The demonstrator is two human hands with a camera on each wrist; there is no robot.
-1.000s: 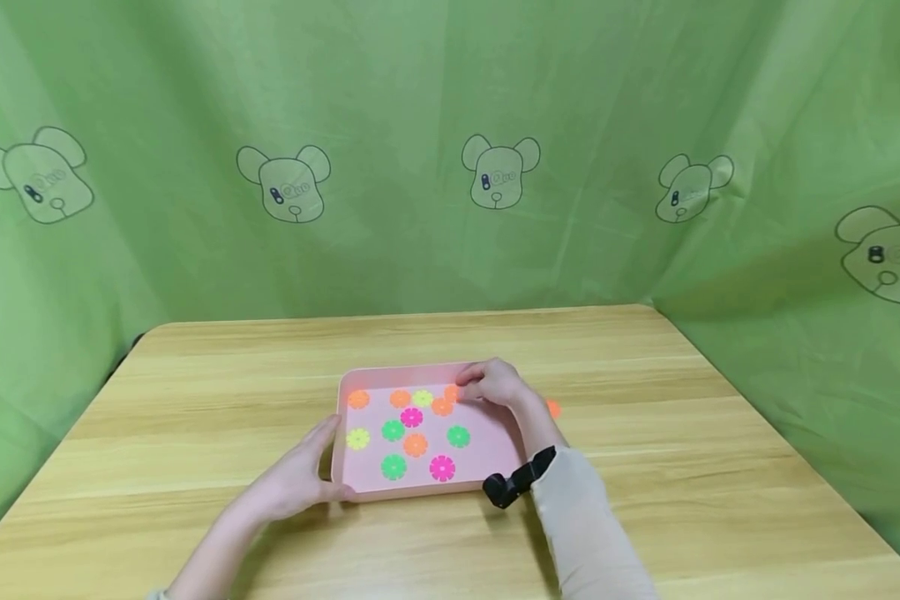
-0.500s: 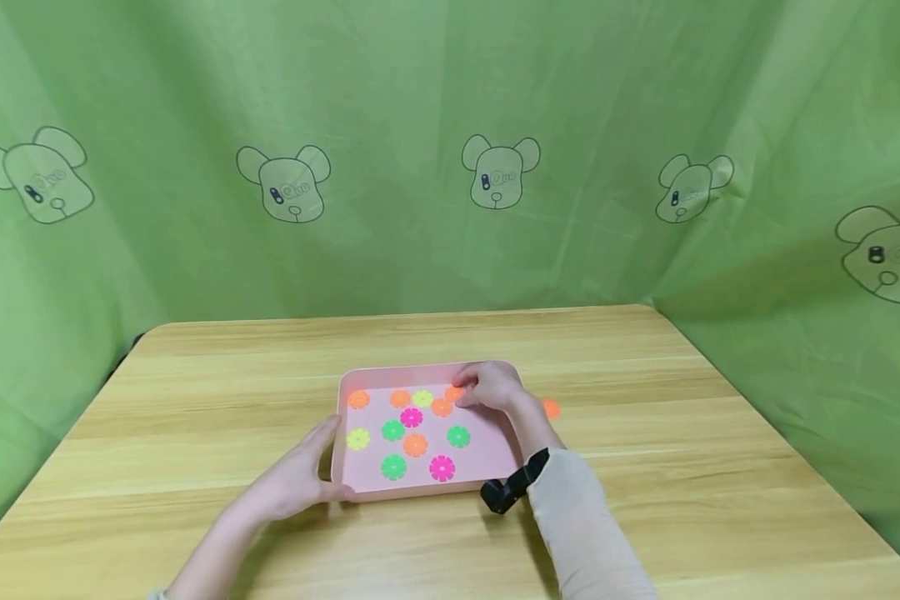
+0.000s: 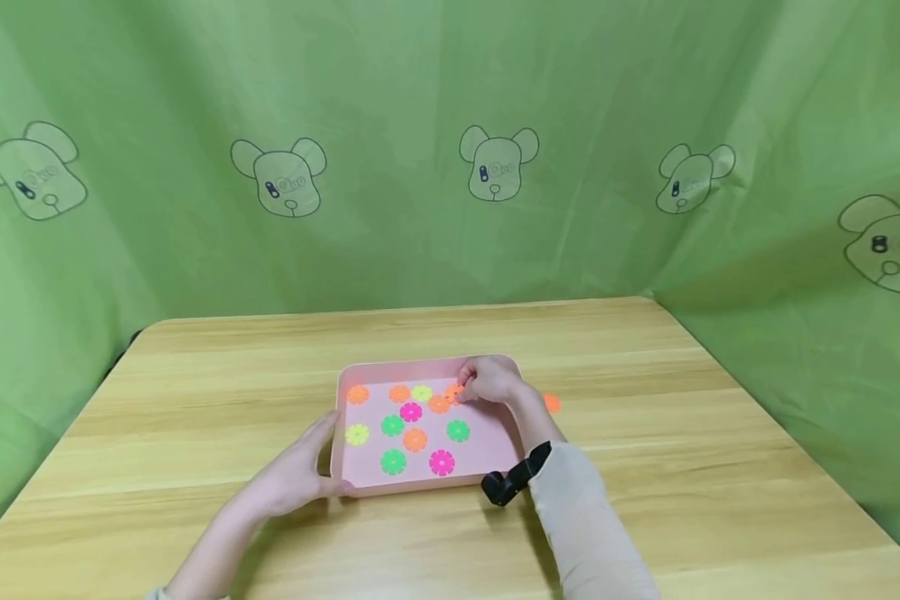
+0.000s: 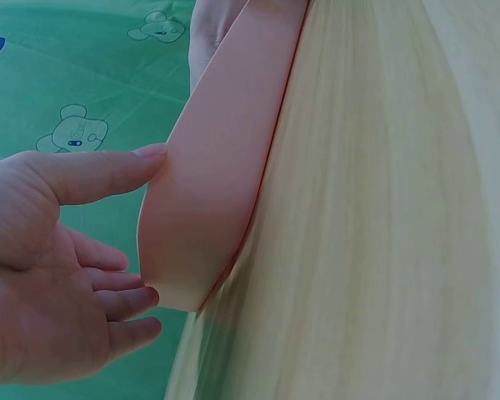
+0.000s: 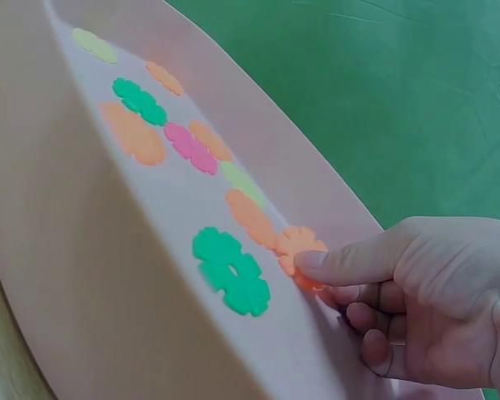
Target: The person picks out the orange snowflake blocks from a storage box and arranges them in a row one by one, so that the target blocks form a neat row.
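A shallow pink tray [image 3: 390,487] sits on the table, holding several notched, flower-shaped plastic discs. My left hand [image 3: 292,479] rests at its left end; in the left wrist view the thumb [image 4: 121,173] touches the rim and the other fingers lie loosely at the side wall. With thumb and fingers, my right hand [image 3: 491,382] pinches an orange disc [image 5: 300,246] near the tray's far right corner. Another orange disc [image 3: 439,404] lies against or just beside it. A green disc [image 5: 233,271] lies flat nearby. The fingers hide part of the pinched disc.
A single orange disc [image 3: 551,402] lies on the wooden table [image 3: 682,450] right of the tray, partly behind the right forearm. Pink [image 3: 442,462], yellow and green discs lie scattered in the tray. A green curtain [image 3: 390,242] stands behind the table.
My right fingers have drawn in around the orange disc, which appears slightly raised and tilted. The left hand stays at the tray's left end. The head view has shifted slightly.
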